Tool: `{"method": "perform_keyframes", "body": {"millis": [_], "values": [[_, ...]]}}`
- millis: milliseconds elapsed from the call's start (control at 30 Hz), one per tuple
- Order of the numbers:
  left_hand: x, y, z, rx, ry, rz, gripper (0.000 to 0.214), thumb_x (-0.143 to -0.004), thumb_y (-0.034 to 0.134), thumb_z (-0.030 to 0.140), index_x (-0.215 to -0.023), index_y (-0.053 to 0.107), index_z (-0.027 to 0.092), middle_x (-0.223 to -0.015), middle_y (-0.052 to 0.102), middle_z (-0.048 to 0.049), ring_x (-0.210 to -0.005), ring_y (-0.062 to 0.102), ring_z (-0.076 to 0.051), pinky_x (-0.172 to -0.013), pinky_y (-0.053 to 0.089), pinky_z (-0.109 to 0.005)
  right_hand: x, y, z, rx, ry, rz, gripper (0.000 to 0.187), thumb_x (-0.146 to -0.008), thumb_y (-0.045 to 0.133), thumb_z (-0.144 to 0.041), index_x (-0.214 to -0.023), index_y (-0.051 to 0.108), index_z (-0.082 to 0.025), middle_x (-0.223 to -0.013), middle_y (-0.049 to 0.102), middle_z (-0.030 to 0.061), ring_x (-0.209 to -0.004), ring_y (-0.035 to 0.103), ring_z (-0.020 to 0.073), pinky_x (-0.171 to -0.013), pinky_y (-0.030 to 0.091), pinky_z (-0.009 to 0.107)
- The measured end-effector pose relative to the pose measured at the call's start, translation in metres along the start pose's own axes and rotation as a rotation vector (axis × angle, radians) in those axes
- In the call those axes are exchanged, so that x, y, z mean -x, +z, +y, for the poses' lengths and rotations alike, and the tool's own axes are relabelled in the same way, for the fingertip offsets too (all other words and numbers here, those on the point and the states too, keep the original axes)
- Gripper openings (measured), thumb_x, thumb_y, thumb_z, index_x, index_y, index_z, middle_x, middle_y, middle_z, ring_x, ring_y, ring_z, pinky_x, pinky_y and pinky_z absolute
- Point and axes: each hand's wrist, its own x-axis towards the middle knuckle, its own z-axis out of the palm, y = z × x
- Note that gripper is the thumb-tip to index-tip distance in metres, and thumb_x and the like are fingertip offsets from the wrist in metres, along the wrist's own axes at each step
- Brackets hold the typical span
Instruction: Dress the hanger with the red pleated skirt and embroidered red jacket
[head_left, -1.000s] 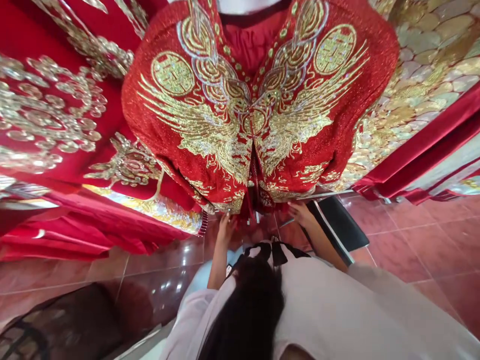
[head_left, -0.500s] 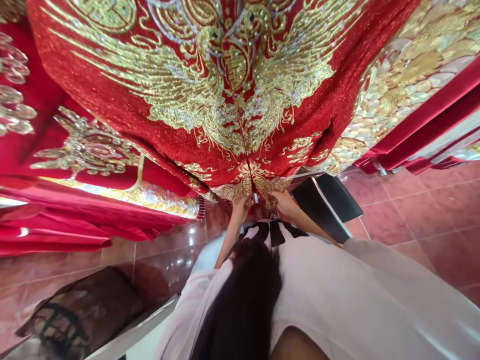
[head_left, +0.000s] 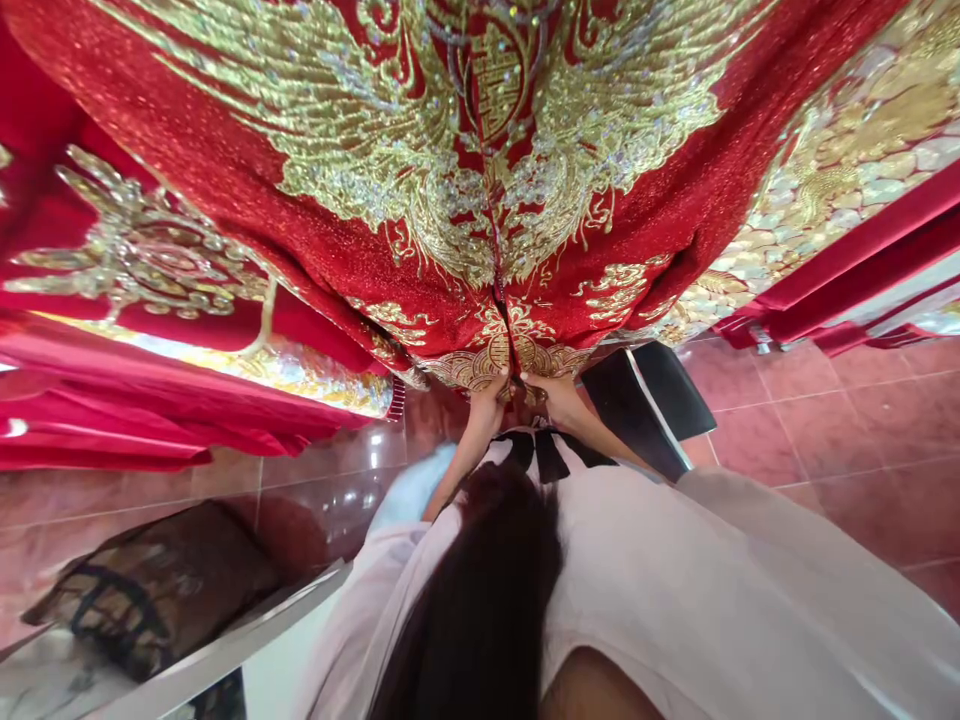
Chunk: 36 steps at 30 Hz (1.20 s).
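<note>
A red jacket [head_left: 420, 180] with heavy gold and silver embroidery hangs right in front of me and fills the upper view. Its two front panels meet at a centre opening [head_left: 501, 300]. My left hand [head_left: 487, 400] pinches the bottom hem on the left side of that opening. My right hand [head_left: 559, 398] grips the hem on the right side. Both hands sit close together at the lower edge, fingers closed on the cloth. My long dark hair and pale top with a black bow [head_left: 547, 455] fill the lower view.
More red and gold embroidered garments hang at the left [head_left: 135, 260] and right [head_left: 832, 170]. A black stand base [head_left: 649, 400] rests on the glossy red tiled floor [head_left: 825, 430] just right of my hands. A dark patterned bag [head_left: 157, 590] lies at the lower left.
The jacket has come closer and fills more of the view. My hands rose from below the hem, closed on its two bottom edges, and now hold them together.
</note>
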Motion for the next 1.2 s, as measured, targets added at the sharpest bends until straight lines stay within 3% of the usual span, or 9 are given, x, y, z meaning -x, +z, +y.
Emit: {"method": "perform_keyframes", "body": {"millis": [167,500,733,967,1100,1200], "values": [[-0.002,0.002,-0.001,-0.025,0.025,0.018,0.04,-0.065,0.078,0.028,-0.101,0.064,0.016,-0.085,0.064,-0.0017,-0.07,0.06,-0.012,-0.065,0.047,-0.022,-0.002,0.003,0.0,-0.009,0.004,0.0,0.036,-0.049,0.079,-0.018,-0.078,0.058,-0.015,-0.069,0.064,0.0012,-0.084,0.064,0.0167,-0.081,0.054,0.031],[-0.006,0.007,0.002,-0.087,0.064,0.051,0.034,-0.072,0.074,0.03,-0.099,0.063,0.012,-0.082,0.064,-0.0041,-0.069,0.059,-0.012,-0.065,0.049,-0.022,-0.005,0.005,0.002,-0.024,-0.015,0.03,0.033,-0.05,0.078,-0.017,-0.076,0.057,-0.015,-0.069,0.064,0.0012,-0.083,0.064,0.0168,-0.077,0.055,0.029],[-0.005,0.008,-0.001,-0.099,0.131,0.059,0.043,-0.063,0.08,0.035,-0.096,0.063,0.015,-0.081,0.064,-0.0026,-0.065,0.058,-0.011,-0.061,0.048,-0.022,-0.01,0.008,0.006,-0.04,-0.031,0.067,0.034,-0.048,0.077,-0.014,-0.076,0.057,-0.015,-0.074,0.065,0.0016,-0.079,0.064,0.0149,-0.071,0.055,0.026],[-0.004,0.01,-0.011,-0.103,0.198,0.111,0.04,-0.06,0.082,0.035,-0.087,0.06,0.015,-0.076,0.061,-0.0007,-0.062,0.056,-0.009,-0.061,0.048,-0.021,-0.014,0.014,0.007,0.006,-0.018,0.06,0.03,-0.059,0.076,-0.029,-0.079,0.059,-0.015,-0.07,0.064,0.0035,-0.085,0.064,0.0179,-0.071,0.055,0.028],[-0.007,0.006,-0.012,-0.114,0.144,0.048,0.037,-0.061,0.081,0.038,-0.078,0.059,0.014,-0.072,0.06,-0.0008,-0.058,0.056,-0.01,-0.06,0.048,-0.023,-0.018,0.002,0.008,0.087,0.018,0.053,0.033,-0.061,0.076,-0.031,-0.085,0.059,-0.015,-0.077,0.065,0.0031,-0.084,0.063,0.0148,-0.071,0.054,0.025],[-0.011,0.0,-0.012,-0.129,0.12,0.021,0.036,-0.063,0.079,0.041,-0.078,0.058,0.014,-0.071,0.06,-0.0012,-0.057,0.056,-0.011,-0.061,0.049,-0.025,-0.014,-0.017,0.008,0.181,0.124,0.021,0.03,-0.068,0.071,-0.038,-0.082,0.059,-0.014,-0.075,0.065,0.0041,-0.072,0.062,0.0129,-0.062,0.052,0.023]]}}
